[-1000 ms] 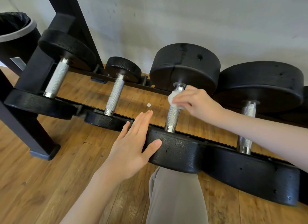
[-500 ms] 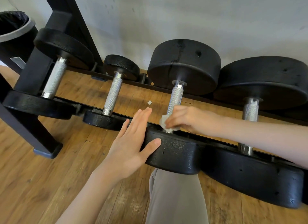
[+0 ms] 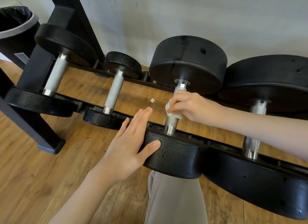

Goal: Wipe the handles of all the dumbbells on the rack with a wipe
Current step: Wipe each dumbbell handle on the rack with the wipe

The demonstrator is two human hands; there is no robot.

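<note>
Around knurled steel handle (image 3: 172, 122), crumpled white wipe (image 3: 171, 113)

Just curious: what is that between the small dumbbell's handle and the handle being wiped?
In the head view, mostly bare wooden floor seen through the rack, with one small white scrap lying on it, and the left hand's fingertips reaching up into the gap.

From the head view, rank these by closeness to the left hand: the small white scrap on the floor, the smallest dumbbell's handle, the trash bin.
1. Small white scrap, just beyond the left hand fingertips.
2. Smallest dumbbell's handle, farther to the left.
3. Trash bin, far left corner.
</note>
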